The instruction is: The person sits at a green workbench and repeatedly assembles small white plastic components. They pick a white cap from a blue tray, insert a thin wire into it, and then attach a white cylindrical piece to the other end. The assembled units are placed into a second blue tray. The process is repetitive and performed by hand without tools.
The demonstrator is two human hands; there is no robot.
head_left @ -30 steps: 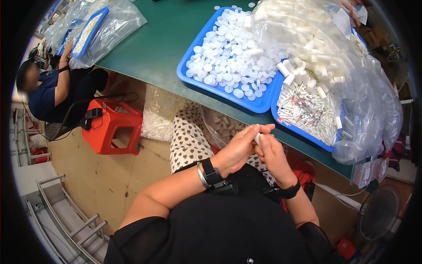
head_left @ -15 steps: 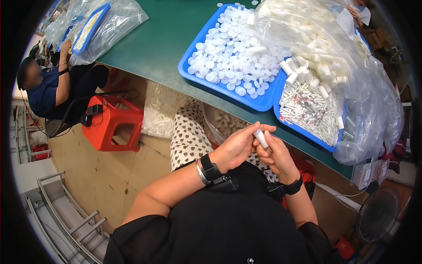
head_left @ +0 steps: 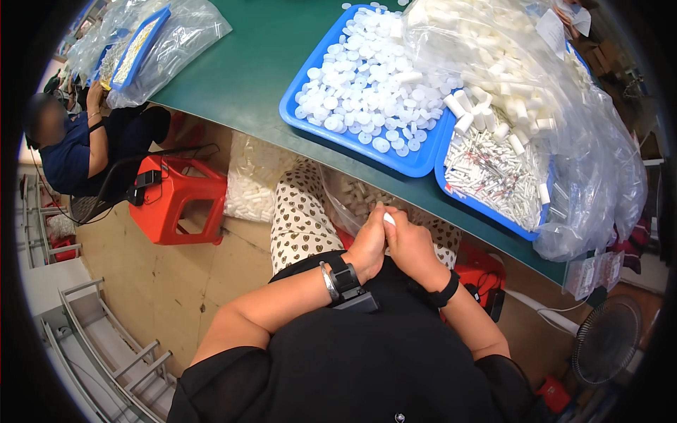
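Observation:
Both hands are closed together above my lap, just off the table's near edge. Between them the tip of a white plastic tube shows; the rest of it is covered by fingers. My left hand wraps it from the left side, and my right hand presses on it from the right. Ahead on the table stands a blue tray heaped with translucent white discs. Right of it, a smaller blue tray holds thin white and metal parts, with several white tubes at its back.
A big clear bag of white tubes leans over the trays on the green table. Below the table sit bags of white parts. A red stool and a co-worker are at left, a fan at lower right.
My hands have drawn back and slightly left toward my body, closing together round the white tube, which showed more fully before. The co-worker's hand has lowered a little.

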